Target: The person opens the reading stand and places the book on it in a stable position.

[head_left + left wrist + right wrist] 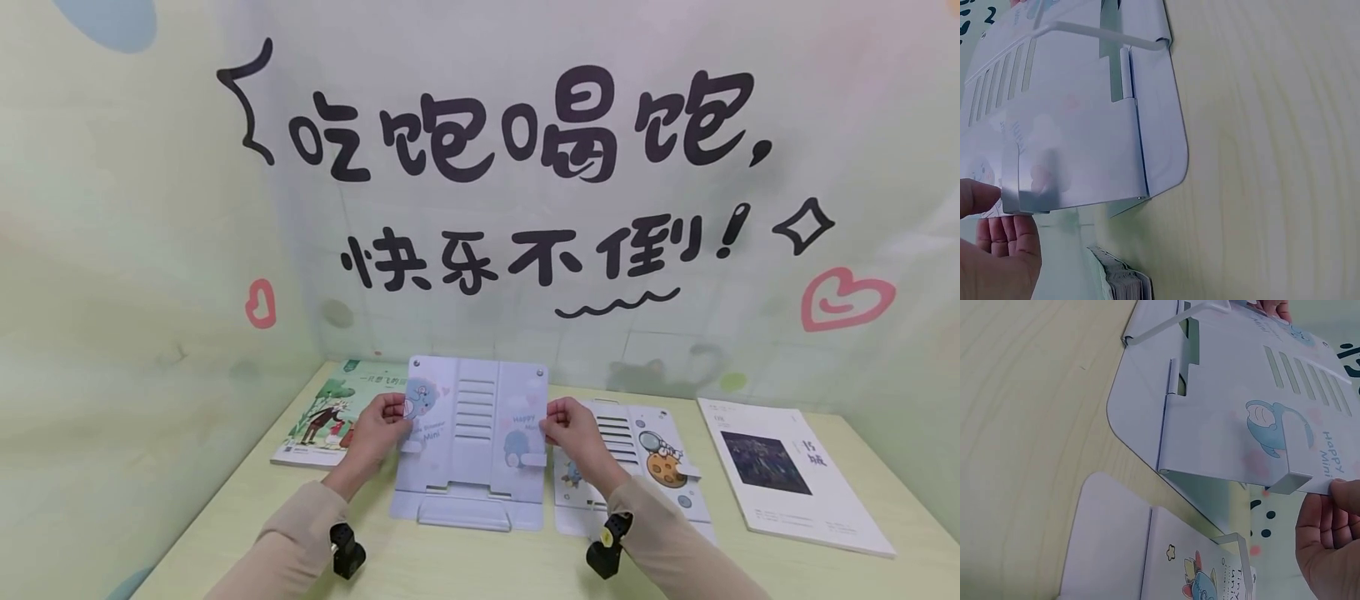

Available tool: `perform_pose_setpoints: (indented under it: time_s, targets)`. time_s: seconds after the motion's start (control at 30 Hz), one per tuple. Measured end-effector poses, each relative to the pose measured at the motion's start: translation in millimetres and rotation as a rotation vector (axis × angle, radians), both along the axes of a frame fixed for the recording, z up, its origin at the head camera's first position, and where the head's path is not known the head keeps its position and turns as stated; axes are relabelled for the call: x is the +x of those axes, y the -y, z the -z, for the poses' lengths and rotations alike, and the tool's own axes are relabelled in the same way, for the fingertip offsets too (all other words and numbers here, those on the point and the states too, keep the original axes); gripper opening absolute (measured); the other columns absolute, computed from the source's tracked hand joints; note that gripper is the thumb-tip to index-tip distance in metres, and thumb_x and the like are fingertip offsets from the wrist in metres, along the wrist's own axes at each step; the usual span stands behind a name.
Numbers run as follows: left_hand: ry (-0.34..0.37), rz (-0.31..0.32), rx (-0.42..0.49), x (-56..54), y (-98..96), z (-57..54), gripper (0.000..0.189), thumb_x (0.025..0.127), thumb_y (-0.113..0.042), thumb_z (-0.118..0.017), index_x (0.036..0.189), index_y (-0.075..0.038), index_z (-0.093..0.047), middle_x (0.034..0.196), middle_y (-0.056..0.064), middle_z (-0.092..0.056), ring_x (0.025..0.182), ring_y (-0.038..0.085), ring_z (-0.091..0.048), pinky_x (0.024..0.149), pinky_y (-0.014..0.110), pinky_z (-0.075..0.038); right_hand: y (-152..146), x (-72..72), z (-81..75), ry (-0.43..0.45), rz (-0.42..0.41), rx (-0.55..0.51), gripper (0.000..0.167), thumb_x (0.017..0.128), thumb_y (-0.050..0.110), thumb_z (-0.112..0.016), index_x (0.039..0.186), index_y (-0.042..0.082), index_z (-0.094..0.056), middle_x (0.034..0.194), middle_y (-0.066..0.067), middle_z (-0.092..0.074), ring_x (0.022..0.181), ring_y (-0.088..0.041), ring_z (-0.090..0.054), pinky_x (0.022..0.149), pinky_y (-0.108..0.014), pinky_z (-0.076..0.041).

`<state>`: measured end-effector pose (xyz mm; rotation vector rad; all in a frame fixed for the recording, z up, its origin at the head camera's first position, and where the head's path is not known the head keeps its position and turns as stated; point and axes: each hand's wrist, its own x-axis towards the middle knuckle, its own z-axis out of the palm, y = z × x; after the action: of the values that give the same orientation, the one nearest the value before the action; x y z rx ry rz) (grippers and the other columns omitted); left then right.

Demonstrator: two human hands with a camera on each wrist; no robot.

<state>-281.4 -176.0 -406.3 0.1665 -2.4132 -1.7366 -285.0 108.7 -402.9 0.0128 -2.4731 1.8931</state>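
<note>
Bookstand pinched at opposite edges between thumb and fingers of left hand and right hand, presumably for even support; astronaut-print stand to bookstand's right.

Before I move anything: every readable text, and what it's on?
"吃饱喝饱,": backdrop
"快乐不倒!": backdrop
"Happy Mini": held stand
"Dinosaur Mini", start unclear: held stand
"Tiny", rest unclear: second stand
"一只想飞的", rest unclear: green book
"书城": white magazine
Too small or blurred: remaining small print on green book and white magazine.
</note>
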Motion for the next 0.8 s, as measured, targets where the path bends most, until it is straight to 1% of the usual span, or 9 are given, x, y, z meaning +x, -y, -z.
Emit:
perform_pose_setpoints:
  time_s: [0.17, 0.27, 0.33, 0.4, 0.5, 0.6, 0.7, 0.77, 0.8]
  targets:
    - [0.018, 0.018, 0.008, 2.7, 1.8, -1.8, 0.041, 0.083, 0.005, -0.057, 0.123, 0.004, -0.047, 0.107, 0.015, -0.051, 0.096, 0.022, -0.049, 0.081, 0.026, -0.044, 0, 2.6, 0.7, -0.027, -0.007, 0.005, 0.013, 0.087, -0.004, -0.058, 0.099, -0.003, -0.054, 0.085, -0.008, -0.055, 0.073, -0.013, -0.052, 0.067, -0.026, -0.054]
    - [0.012, 0.020, 0.003, 3.5, 2.6, -2.8, 0.040, 0.083, 0.005, -0.057, 0.122, 0.004, -0.047, 0.106, 0.014, -0.051, 0.095, 0.022, -0.049, 0.079, 0.024, -0.044, 0, 4.0, 1.2, -0.044, -0.002, 0.008, 0.013, 0.087, -0.004, -0.059, 0.099, -0.003, -0.054, 0.086, -0.009, -0.055, 0.073, -0.013, -0.052, 0.066, -0.024, -0.054]
    - [-0.015, 0.009, 0.003, 3.8, 2.5, -4.3, 0.040, 0.083, 0.004, -0.058, 0.122, 0.003, -0.048, 0.107, 0.014, -0.051, 0.095, 0.022, -0.049, 0.077, 0.020, -0.043, 0, 5.6, 1.2, -0.054, 0.002, 0.010, 0.013, 0.087, -0.004, -0.059, 0.099, -0.003, -0.054, 0.086, -0.009, -0.055, 0.074, -0.014, -0.052, 0.066, -0.025, -0.054]
    - [-0.068, -0.015, -0.004, 4.3, 1.8, -7.6, 0.040, 0.084, 0.003, -0.060, 0.123, 0.002, -0.049, 0.108, 0.015, -0.052, 0.097, 0.023, -0.051, 0.076, 0.017, -0.044, 1, 6.8, 1.0, -0.060, 0.007, 0.007, 0.013, 0.087, -0.004, -0.060, 0.099, -0.003, -0.055, 0.087, -0.009, -0.055, 0.074, -0.014, -0.052, 0.067, -0.026, -0.055]
    - [-0.206, -0.053, -0.022, 4.8, -1.6, -15.9, 0.038, 0.085, 0.000, -0.063, 0.122, 0.001, -0.052, 0.112, 0.015, -0.054, 0.103, 0.024, -0.053, 0.081, 0.018, -0.047, 1, 9.6, 0.6, -0.071, 0.009, 0.003, 0.014, 0.087, -0.005, -0.060, 0.099, -0.004, -0.055, 0.087, -0.009, -0.055, 0.074, -0.014, -0.052, 0.069, -0.030, -0.056]
    - [-0.391, -0.059, -0.073, 3.9, -8.1, -26.5, 0.034, 0.083, -0.001, -0.067, 0.116, 0.000, -0.057, 0.111, 0.014, -0.058, 0.102, 0.024, -0.056, 0.085, 0.028, -0.051, 1, 11.7, 0.3, -0.081, 0.009, 0.005, 0.013, 0.087, -0.004, -0.060, 0.099, -0.003, -0.055, 0.086, -0.009, -0.055, 0.074, -0.014, -0.051, 0.070, -0.033, -0.056]
    - [-0.587, -0.012, -0.148, 1.4, -19.1, -38.2, 0.029, 0.081, 0.000, -0.070, 0.109, 0.000, -0.063, 0.105, 0.013, -0.062, 0.097, 0.025, -0.059, 0.084, 0.038, -0.052, 1, 13.0, 0.2, -0.093, 0.013, 0.010, 0.013, 0.087, -0.004, -0.060, 0.099, -0.003, -0.055, 0.086, -0.009, -0.055, 0.074, -0.014, -0.051, 0.071, -0.034, -0.057]
    - [-0.688, 0.040, -0.206, -1.8, -28.1, -45.2, 0.027, 0.079, 0.001, -0.071, 0.105, 0.000, -0.065, 0.102, 0.013, -0.064, 0.094, 0.025, -0.061, 0.084, 0.041, -0.053, 1, 14.0, 0.2, -0.101, 0.014, 0.008, 0.013, 0.086, -0.005, -0.060, 0.099, -0.003, -0.055, 0.087, -0.009, -0.055, 0.075, -0.015, -0.051, 0.071, -0.035, -0.057]
    - [-0.724, 0.071, -0.236, -3.4, -32.9, -48.4, 0.026, 0.079, 0.001, -0.071, 0.104, 0.000, -0.065, 0.101, 0.013, -0.064, 0.093, 0.025, -0.062, 0.084, 0.041, -0.052, 1, 14.5, 0.2, -0.104, 0.016, 0.007, 0.013, 0.086, -0.005, -0.060, 0.099, -0.003, -0.055, 0.087, -0.009, -0.055, 0.075, -0.015, -0.051, 0.070, -0.035, -0.056]
